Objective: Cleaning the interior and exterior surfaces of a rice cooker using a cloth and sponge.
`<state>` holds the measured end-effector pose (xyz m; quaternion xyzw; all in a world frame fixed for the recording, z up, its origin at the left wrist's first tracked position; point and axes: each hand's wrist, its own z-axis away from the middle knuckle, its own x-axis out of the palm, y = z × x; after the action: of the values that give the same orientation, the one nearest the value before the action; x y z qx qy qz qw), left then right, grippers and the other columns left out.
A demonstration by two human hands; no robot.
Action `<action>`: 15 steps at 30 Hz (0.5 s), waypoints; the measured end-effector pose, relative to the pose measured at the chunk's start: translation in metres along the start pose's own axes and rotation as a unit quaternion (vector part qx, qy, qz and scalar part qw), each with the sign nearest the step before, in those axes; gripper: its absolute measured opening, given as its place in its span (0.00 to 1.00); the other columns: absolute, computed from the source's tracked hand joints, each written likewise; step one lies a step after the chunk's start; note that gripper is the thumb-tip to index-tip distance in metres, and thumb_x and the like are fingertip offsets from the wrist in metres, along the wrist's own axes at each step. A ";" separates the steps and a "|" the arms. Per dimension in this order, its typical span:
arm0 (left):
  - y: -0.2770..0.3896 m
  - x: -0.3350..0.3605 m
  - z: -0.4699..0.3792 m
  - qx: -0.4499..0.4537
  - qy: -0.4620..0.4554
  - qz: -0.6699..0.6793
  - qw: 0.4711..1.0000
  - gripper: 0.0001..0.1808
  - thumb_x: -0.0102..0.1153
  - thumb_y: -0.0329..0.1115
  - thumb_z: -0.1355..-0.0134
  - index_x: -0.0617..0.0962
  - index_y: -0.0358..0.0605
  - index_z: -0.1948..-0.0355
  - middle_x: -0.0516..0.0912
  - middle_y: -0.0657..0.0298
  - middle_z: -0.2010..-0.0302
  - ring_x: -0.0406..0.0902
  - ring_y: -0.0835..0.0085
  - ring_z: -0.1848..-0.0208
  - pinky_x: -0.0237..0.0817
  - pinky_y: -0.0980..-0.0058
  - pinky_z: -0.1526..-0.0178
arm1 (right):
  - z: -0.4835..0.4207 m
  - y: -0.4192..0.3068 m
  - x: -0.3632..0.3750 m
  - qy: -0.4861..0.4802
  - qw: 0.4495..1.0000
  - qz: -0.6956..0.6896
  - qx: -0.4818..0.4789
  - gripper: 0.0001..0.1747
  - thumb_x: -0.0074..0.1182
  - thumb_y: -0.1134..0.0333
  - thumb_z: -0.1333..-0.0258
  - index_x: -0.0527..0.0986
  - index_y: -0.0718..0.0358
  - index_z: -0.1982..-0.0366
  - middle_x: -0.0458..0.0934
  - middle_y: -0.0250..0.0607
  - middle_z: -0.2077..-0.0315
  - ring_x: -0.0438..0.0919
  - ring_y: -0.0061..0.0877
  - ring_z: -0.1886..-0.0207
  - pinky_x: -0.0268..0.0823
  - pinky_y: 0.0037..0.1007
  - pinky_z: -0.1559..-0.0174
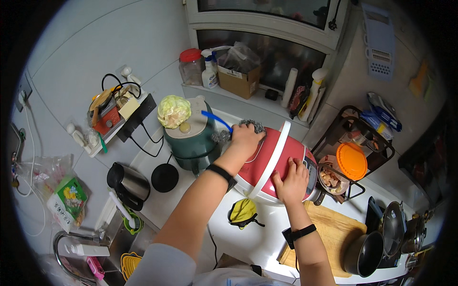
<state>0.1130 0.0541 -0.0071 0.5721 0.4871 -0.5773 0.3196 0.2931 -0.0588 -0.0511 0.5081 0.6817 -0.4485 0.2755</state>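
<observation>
My left hand (247, 140) is at the rear left of a red and white rice cooker (269, 162), its fingers against a grey fluffy duster (252, 126) with a blue handle (216, 119). Whether the fingers grip the duster or only press on it is hard to make out. My right hand (293, 180) lies with spread fingers on the cooker's red lid, beside the control panel (310, 173). The cooker's white carrying handle (272, 161) stands up between both hands. A yellow and black cloth item (243, 213) lies on the counter in front of the cooker.
Left of the cooker stands a green air fryer (189, 148) with a cabbage (174, 111) on top. An electric kettle (128, 184) is near the sink (118, 236). A wooden cutting board (334, 232), a dark pot (365, 254) and a black rack (352, 191) are at the right.
</observation>
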 end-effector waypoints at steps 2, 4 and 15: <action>-0.007 0.001 -0.012 -0.016 -0.023 -0.005 1.000 0.25 0.45 0.34 0.38 0.73 0.77 0.42 0.76 0.60 0.52 0.75 0.60 0.50 0.62 0.60 0.51 | -0.001 -0.002 0.003 -0.011 1.000 -0.008 0.005 0.36 0.52 0.46 0.52 0.70 0.64 0.45 0.67 0.47 0.44 0.63 0.40 0.38 0.47 0.43 0.33; -0.008 -0.002 -0.010 0.004 -0.040 0.033 0.999 0.26 0.46 0.35 0.38 0.72 0.77 0.41 0.76 0.59 0.52 0.74 0.60 0.48 0.62 0.61 0.51 | -0.001 0.005 0.003 -0.013 1.000 -0.004 0.011 0.37 0.52 0.46 0.52 0.70 0.63 0.45 0.66 0.47 0.44 0.62 0.39 0.38 0.46 0.43 0.33; 0.003 -0.015 0.026 -0.029 -0.022 0.056 0.998 0.25 0.44 0.34 0.37 0.73 0.76 0.41 0.75 0.58 0.50 0.74 0.59 0.49 0.63 0.56 0.52 | -0.001 0.006 0.002 0.007 1.000 0.007 -0.002 0.36 0.52 0.47 0.52 0.70 0.64 0.45 0.67 0.49 0.45 0.62 0.43 0.39 0.48 0.43 0.34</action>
<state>0.1087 0.0266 0.0041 0.5761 0.4637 -0.5570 0.3781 0.2978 -0.0566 -0.0545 0.5155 0.6810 -0.4418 0.2746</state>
